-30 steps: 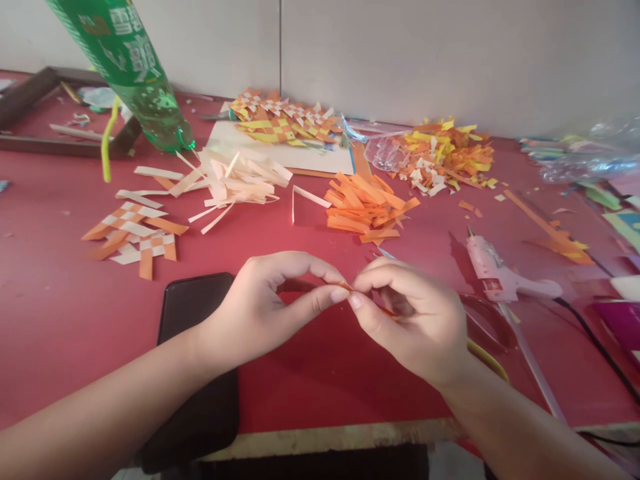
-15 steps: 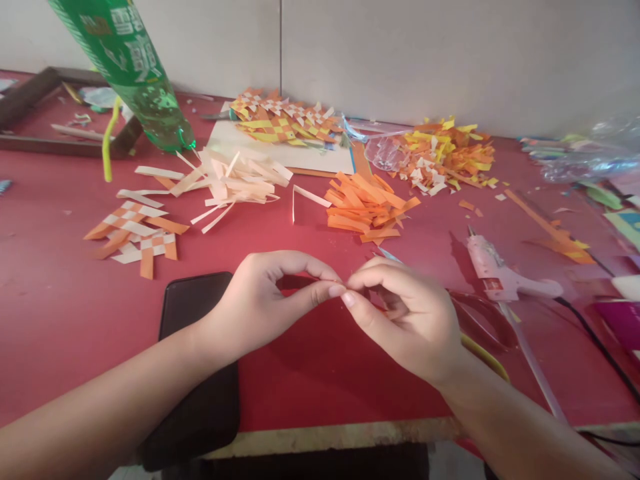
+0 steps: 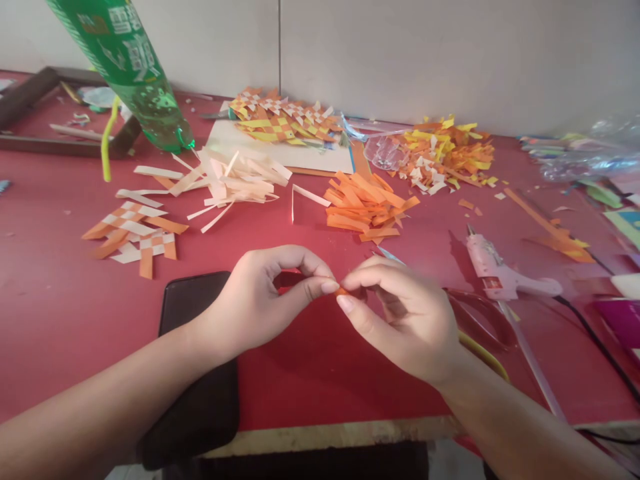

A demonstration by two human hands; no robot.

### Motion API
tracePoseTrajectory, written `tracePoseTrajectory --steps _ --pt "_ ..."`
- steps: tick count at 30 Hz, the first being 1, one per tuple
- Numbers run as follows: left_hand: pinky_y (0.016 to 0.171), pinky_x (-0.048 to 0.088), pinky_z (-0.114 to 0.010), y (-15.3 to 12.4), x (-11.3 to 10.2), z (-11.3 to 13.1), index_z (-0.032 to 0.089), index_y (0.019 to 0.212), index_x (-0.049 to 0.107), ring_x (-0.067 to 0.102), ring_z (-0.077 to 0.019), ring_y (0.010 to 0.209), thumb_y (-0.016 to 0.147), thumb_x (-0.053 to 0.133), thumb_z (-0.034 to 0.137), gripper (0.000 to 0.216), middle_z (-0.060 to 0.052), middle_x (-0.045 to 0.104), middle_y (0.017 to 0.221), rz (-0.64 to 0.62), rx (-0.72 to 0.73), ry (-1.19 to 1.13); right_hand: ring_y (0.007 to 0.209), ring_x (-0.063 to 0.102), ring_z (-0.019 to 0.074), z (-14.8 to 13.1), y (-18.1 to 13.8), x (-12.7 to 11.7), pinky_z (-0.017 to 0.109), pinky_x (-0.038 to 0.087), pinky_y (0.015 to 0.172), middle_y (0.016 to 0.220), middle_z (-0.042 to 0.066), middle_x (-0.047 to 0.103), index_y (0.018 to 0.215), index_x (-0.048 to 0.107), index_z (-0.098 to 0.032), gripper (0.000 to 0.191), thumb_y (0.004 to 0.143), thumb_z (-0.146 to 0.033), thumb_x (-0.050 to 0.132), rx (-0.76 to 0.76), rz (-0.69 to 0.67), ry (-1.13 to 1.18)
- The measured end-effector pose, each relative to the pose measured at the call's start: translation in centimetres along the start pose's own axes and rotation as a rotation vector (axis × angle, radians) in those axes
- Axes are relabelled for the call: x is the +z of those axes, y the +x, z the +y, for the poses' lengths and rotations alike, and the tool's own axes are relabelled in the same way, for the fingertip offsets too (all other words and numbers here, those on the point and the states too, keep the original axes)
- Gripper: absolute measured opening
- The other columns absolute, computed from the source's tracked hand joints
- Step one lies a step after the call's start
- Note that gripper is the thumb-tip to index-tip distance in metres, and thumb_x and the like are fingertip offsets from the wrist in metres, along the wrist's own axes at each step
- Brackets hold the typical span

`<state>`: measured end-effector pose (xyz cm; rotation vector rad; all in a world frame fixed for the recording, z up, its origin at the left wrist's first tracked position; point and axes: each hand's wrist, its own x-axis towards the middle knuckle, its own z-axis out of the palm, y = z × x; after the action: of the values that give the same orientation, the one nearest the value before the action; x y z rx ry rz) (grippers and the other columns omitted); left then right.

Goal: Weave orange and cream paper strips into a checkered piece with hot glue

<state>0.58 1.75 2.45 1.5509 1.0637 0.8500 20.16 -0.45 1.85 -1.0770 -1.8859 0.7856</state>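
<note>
Between the fingertips of both hands a small bit of an orange paper strip (image 3: 342,291) shows; the rest of it is hidden. My left hand (image 3: 280,293) pinches it between thumb and forefinger. From the other side my right hand (image 3: 400,307) holds it with curled fingers, the thumb tip slightly lower. Just beyond the hands lies a loose pile of orange paper strips (image 3: 367,207). Farther left is a pile of cream paper strips (image 3: 240,177), with one folded cream strip (image 3: 311,196) between the piles. Woven orange-and-cream paper pieces (image 3: 135,230) rest at the left.
A black phone-like slab (image 3: 195,307) lies under my left forearm. At the right are a glue gun (image 3: 493,270) with a cord and red-and-yellow-handled scissors (image 3: 483,320). A green bottle (image 3: 140,80) stands at the back left beside a dark frame (image 3: 37,143). Paper scraps (image 3: 445,153) lie behind.
The fingertips have parted slightly, with the right thumb a little lower, so a bit of orange paper now shows between them. Everything on the table has stayed put.
</note>
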Motion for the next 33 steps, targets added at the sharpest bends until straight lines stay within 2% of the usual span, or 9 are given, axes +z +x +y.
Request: tracePoseTrajectory --steps 4,8,11,14,17,20,27,30,33 --pt "0.052 0.047 -0.022 0.0 -0.1 -0.1 0.02 0.079 0.075 0.057 -0.0107 0.048 0.082 0.073 0.037 0.017 0.003 0.065 0.055 -0.056 -0.05 -0.115 0.06 0.051 0.0084 -0.2 0.0 -0.3 0.023 0.041 0.052 0.073 -0.003 0.058 0.084 0.063 -0.022 0.005 0.085 -0.017 0.064 0.119 0.002 0.031" --pt "0.072 0.055 -0.024 0.2 -0.2 -0.4 0.022 0.092 0.076 0.071 -0.0159 0.076 0.093 0.058 0.041 0.026 0.0 0.077 0.083 -0.065 -0.03 -0.177 0.06 0.052 0.0088 0.4 0.3 -0.6 0.023 0.042 0.054 0.068 -0.003 0.058 0.083 0.065 -0.022 0.008 0.089 -0.027 0.063 0.333 -0.017 0.309" --pt "0.083 0.056 -0.025 0.4 -0.1 -0.8 0.02 0.101 0.072 0.071 -0.0175 0.093 0.09 0.065 0.03 0.016 -0.004 0.075 0.1 -0.063 -0.01 -0.277 0.06 0.054 0.01 0.9 0.7 -0.8 0.024 0.044 0.055 0.066 -0.002 0.059 0.081 0.066 -0.021 0.011 0.087 -0.03 0.065 0.461 -0.073 0.639" --pt "0.088 0.056 -0.027 0.2 -0.2 -1.1 0.019 0.108 0.066 0.067 -0.0192 0.104 0.088 0.065 0.018 0.02 -0.006 0.07 0.111 -0.12 0.107 -0.327 0.058 0.054 0.0094 1.1 1.0 -0.8 0.023 0.042 0.053 0.063 -0.001 0.059 0.077 0.068 -0.019 0.01 0.082 -0.027 0.068 0.584 -0.097 0.834" --pt "0.087 0.057 -0.029 0.0 -0.4 -1.1 0.02 0.114 0.063 0.066 -0.0206 0.105 0.089 0.06 0.014 0.026 -0.007 0.068 0.112 -0.197 0.208 -0.325 0.058 0.054 0.0081 1.0 1.0 -0.8 0.022 0.041 0.055 0.064 -0.001 0.059 0.074 0.068 -0.018 0.011 0.081 -0.026 0.069 0.662 -0.114 0.86" --pt "0.086 0.057 -0.031 -0.2 -0.5 -0.8 0.018 0.115 0.062 0.066 -0.0225 0.105 0.09 0.056 0.015 0.026 -0.009 0.068 0.11 -0.243 0.203 -0.305 0.057 0.054 0.0075 0.9 0.9 -0.8 0.021 0.041 0.056 0.063 -0.001 0.06 0.073 0.067 -0.018 0.011 0.08 -0.026 0.07 0.702 -0.133 0.851" --pt "0.085 0.058 -0.028 0.1 0.0 -0.9 0.016 0.107 0.067 0.068 -0.0179 0.095 0.084 0.062 0.007 0.025 -0.008 0.066 0.103 -0.158 0.281 -0.151 0.057 0.055 0.0079 0.8 0.7 -1.0 0.021 0.041 0.053 0.063 -0.001 0.06 0.076 0.07 -0.017 0.013 0.08 -0.029 0.072 0.745 -0.229 0.865" --pt "0.082 0.057 -0.025 0.1 0.0 -1.0 0.017 0.102 0.07 0.068 -0.0154 0.089 0.084 0.066 0.01 0.02 -0.006 0.068 0.095 -0.157 0.345 -0.103 0.053 0.053 0.007 1.0 0.8 -1.0 0.02 0.04 0.05 0.061 -0.001 0.06 0.073 0.069 -0.015 0.014 0.079 -0.028 0.072 0.799 -0.261 0.894" --pt "0.076 0.057 -0.025 0.2 -0.1 -1.0 0.019 0.095 0.072 0.068 -0.0151 0.083 0.083 0.071 0.016 0.012 -0.006 0.069 0.092 -0.157 0.335 -0.105 0.05 0.053 0.0074 1.2 1.1 -0.8 0.02 0.039 0.047 0.059 0.0 0.06 0.069 0.067 -0.015 0.016 0.078 -0.028 0.07 0.836 -0.256 0.917"
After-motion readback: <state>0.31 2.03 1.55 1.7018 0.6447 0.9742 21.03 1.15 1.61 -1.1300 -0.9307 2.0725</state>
